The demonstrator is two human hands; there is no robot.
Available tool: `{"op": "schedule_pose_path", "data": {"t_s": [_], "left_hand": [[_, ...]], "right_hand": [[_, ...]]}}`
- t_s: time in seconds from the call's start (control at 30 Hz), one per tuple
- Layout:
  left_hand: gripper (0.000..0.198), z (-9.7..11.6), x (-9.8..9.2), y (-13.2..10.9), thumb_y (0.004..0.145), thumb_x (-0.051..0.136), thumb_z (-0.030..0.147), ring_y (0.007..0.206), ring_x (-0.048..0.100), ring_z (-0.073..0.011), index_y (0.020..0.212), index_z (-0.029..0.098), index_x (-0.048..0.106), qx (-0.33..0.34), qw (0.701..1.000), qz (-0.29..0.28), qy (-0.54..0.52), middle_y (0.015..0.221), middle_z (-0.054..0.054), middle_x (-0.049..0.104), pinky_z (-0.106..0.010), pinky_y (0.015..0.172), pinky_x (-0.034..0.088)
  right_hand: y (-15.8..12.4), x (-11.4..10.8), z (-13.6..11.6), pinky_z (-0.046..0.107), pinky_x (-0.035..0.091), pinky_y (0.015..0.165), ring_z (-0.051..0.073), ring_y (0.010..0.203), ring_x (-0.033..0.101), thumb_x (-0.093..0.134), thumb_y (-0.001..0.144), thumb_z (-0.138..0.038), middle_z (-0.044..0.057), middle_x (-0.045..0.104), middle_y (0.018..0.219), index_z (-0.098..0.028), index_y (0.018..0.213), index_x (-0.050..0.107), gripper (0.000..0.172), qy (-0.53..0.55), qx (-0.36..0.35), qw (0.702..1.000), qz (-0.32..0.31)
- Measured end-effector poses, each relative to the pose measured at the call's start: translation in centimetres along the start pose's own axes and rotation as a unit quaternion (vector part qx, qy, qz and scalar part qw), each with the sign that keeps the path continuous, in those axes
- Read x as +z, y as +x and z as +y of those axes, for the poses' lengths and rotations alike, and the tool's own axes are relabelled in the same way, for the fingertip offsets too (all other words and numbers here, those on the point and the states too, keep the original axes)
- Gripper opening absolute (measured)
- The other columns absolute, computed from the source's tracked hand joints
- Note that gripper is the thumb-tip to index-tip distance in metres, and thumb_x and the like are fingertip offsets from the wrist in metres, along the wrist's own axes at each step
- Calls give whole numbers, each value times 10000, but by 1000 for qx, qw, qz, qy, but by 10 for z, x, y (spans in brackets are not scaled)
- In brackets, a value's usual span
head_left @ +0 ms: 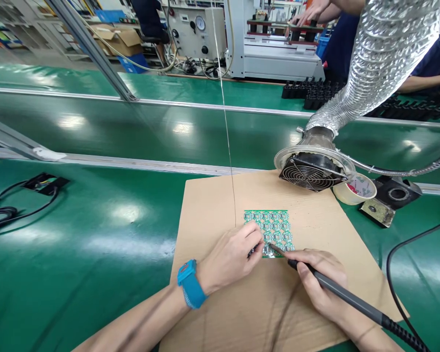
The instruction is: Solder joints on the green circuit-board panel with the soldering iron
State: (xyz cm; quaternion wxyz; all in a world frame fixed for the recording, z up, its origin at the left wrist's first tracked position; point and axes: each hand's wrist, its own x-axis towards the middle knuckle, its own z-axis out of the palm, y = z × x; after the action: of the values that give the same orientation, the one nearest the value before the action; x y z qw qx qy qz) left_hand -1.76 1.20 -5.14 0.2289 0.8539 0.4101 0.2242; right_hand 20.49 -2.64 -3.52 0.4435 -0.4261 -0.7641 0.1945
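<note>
The circuit board (276, 227) lies flat on the cardboard sheet (209, 205), toward its far edge; the sheet presumably shields the green surface (95, 283). The right hand (320, 278) is closed pen-fashion around the soldering iron (346, 296), likely for fine control, its tip at the board's near edge. The left hand (234, 249) is pinched at the near left corner, apparently on the thin wire (227, 129) hanging from above. The fan (311, 175) at the sheet's far right corner probably draws off fumes.
</note>
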Motion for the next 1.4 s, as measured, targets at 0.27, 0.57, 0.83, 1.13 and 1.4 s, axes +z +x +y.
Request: {"op": "schedule_pose_path", "data": {"t_s": [0.27, 0.57, 0.83, 1.13, 1.4], "left_hand": [[160, 1, 0, 3, 985, 438, 163, 826, 569, -168, 858, 162, 536, 17, 999, -12, 42, 977, -53, 573, -334, 707, 480], [83, -4, -9, 0, 968, 502, 128, 918, 597, -131, 920, 182, 542, 34, 992, 114, -43, 1079, -65, 532, -255, 697, 492], [199, -9, -43, -17, 853, 709, 126, 593, 575, -128, 941, 192, 542, 157, 928, 231, 246, 697, 30, 626, -297, 563, 428], [185, 12, -12, -12, 935, 630, 256, 425, 282, -64, 770, 199, 566, -44, 987, 114, -106, 475, 104, 315, -225, 422, 249], [122, 12, -1, -9, 968, 509, 156, 756, 538, -103, 885, 182, 594, -27, 993, 65, -94, 847, 0, 594, -245, 660, 421]], "right_hand": [[-5, 1, 3, 264, 595, 687, 155, 749, 738, 513, 922, -159, 13, 771, 864, -226, 998, 705, 217, -2, 7, 1000, -11], [-8, 2, 7, 272, 599, 675, 161, 764, 741, 504, 930, -165, 4, 766, 870, -244, 1009, 689, 216, -6, 3, 1000, -17], [-8, 0, 3, 273, 581, 620, 163, 708, 732, 500, 900, -124, 10, 762, 821, -228, 1015, 690, 245, 2, -27, 1000, 15], [-15, -8, 0, 298, 577, 618, 182, 660, 720, 496, 843, -96, 27, 745, 755, -205, 1008, 679, 270, -37, -78, 995, 58], [-17, 0, -2, 270, 552, 581, 148, 590, 673, 488, 851, -85, 21, 709, 700, -145, 1002, 667, 242, -55, -117, 989, 70]]}}
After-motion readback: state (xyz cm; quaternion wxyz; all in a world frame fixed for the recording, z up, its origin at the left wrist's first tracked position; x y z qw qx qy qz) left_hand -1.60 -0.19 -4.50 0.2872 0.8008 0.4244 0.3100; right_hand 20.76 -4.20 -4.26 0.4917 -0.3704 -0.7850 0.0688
